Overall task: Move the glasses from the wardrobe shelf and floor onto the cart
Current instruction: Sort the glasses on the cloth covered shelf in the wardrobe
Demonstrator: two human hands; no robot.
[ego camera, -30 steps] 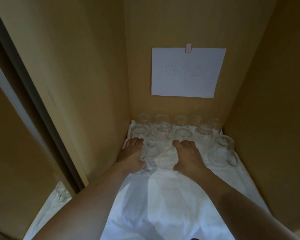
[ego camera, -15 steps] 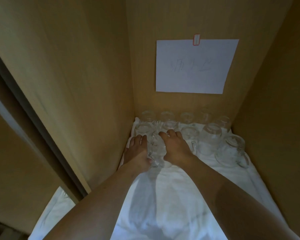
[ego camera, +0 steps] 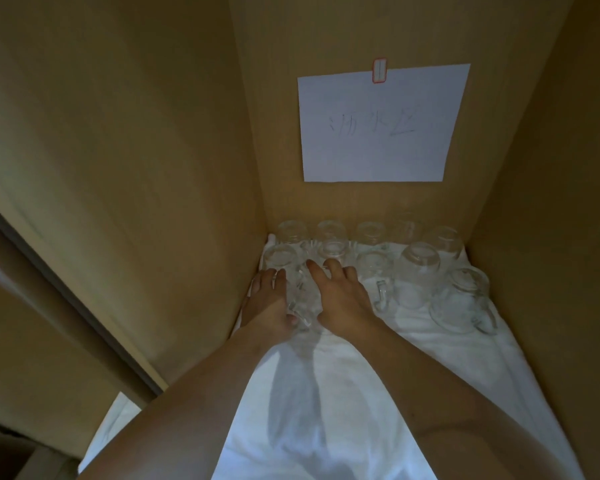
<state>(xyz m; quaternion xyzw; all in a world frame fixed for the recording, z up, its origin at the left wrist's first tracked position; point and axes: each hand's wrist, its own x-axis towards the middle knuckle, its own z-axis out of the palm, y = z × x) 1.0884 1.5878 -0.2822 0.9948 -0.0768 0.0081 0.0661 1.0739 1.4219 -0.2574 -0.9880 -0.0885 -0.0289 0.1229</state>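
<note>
Both arms reach deep into the wardrobe, over a white cloth (ego camera: pixel 326 410) that covers the wardrobe shelf (ego camera: pixel 548 358). The clear glasses stand upside down in rows at the back of the cloth, just below a sheet of paper (ego camera: pixel 378 126) taped to the rear panel.

The left hand (ego camera: pixel 267 303) lies by the left wall, its fingers stretched forward along the side of the nearest glass mug (ego camera: pixel 300 296) and its thumb down by the mug's handle; whether it truly grips the glass cannot be told through the clear walls. The right hand (ego camera: pixel 340 296) lies on the other side of the same mug, fingers spread and reaching on toward the second-row glass (ego camera: pixel 333 251) straight ahead of it. Its fingers look relaxed, not curled round anything.

So the mug sits between the two hands, touching or nearly touching both, its axis upright with the mouth down. The remaining glasses lie ahead and to the right, the far-right mug (ego camera: pixel 465 299) well apart from either hand and nearer the right one. A lift would likely begin with the mug between the hands. The cart is not in view.
</note>
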